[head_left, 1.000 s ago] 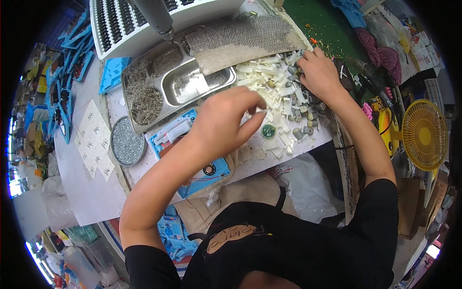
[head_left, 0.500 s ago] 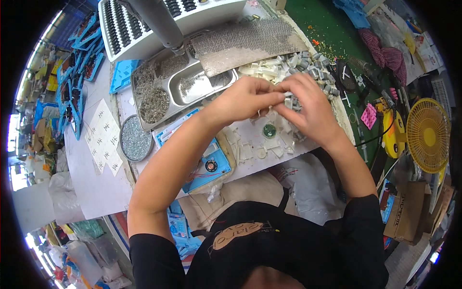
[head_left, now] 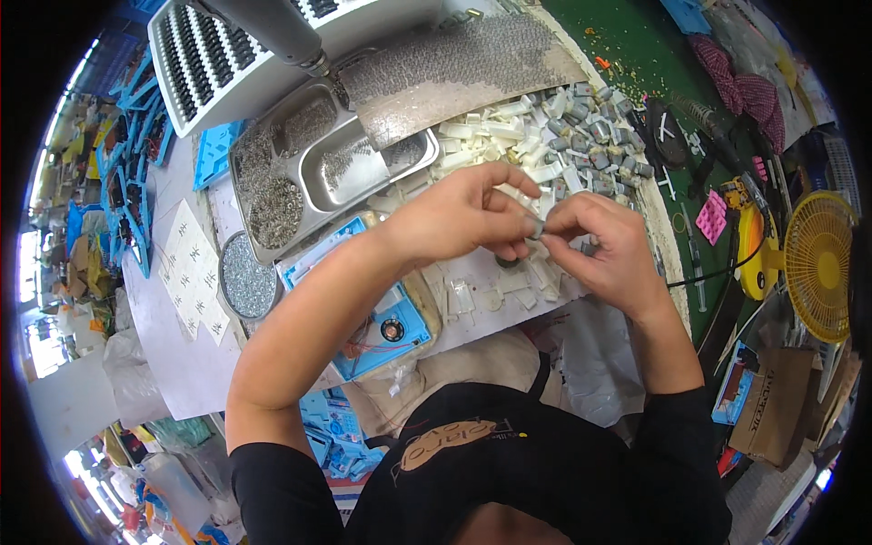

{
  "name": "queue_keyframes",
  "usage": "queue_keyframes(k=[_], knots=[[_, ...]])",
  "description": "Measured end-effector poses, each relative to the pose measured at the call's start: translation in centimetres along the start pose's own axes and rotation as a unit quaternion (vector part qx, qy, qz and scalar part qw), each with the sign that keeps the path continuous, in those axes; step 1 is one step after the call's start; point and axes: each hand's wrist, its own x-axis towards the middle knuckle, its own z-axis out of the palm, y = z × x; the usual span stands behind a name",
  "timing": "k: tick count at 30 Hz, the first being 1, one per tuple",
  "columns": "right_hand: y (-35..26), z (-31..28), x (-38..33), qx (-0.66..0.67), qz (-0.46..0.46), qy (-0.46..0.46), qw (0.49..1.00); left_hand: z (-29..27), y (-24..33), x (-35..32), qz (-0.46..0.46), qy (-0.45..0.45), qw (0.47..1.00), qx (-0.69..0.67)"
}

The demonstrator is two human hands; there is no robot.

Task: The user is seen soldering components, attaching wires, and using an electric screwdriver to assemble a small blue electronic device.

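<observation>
My left hand [head_left: 477, 216] and my right hand [head_left: 607, 247] meet over the near side of the bench, fingertips pinched together. Between them sits a small grey part [head_left: 536, 229], mostly covered by the fingers, so its exact kind cannot be made out. Just beyond the hands spreads a heap of small grey parts [head_left: 595, 127], mixed with white plastic pieces [head_left: 486, 136]. Below the left hand lie flat clear and white plastic bits [head_left: 461, 298]. A blue plastic housing [head_left: 409, 313] with a round black speaker [head_left: 392, 330] and thin red wires rests partly under my left forearm.
A steel compartment tray [head_left: 309, 173] holds small metal parts; a round dish [head_left: 250, 277] of tiny silvery pieces stands beside it. A power screwdriver [head_left: 272, 32] hangs above. A textured sheet [head_left: 463, 73] overlaps the tray. At the right stands a yellow fan [head_left: 817, 263].
Both hands have come nearer to me and lower in view, still together. The grey part now shows between the fingertips. The whole view has shifted slightly.
</observation>
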Motion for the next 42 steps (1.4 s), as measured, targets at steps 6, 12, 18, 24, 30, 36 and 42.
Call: queue_keyframes(k=[6, 12, 18, 24, 30, 36, 42], knots=[[2.2, 0.0, 0.1, 0.392, 0.205, 0.071, 0.894, -4.6, 2.2, 7.4, 0.146, 0.347, 0.780, 0.500], [3.6, -0.1, -3.2, 0.404, 0.263, 0.040, 0.875, -4.9, 2.2, 10.9, 0.117, 0.377, 0.710, 0.584], [3.1, -0.7, -2.7, 0.284, 0.259, 0.051, 0.922, -4.0, 3.1, 10.4, 0.160, 0.342, 0.661, 0.648], [3.5, -0.2, -1.2, 0.272, 0.241, 0.012, 0.931, -4.9, 2.1, 10.2, 0.247, 0.367, 0.623, 0.645], [0.0, 0.2, -1.2, 0.237, 0.211, -0.003, 0.948, 0.5, 1.5, 0.6, 0.281, 0.300, 0.848, 0.334], [-2.9, 2.2, -0.1, 0.118, 0.028, -0.103, 0.987, 3.0, -3.7, -8.5, 0.094, 0.217, 0.972, -0.008], [-4.4, 4.5, 0.1, 0.083, -0.059, -0.125, 0.987, 5.8, -5.9, -12.8, 0.037, 0.245, 0.962, -0.119]])
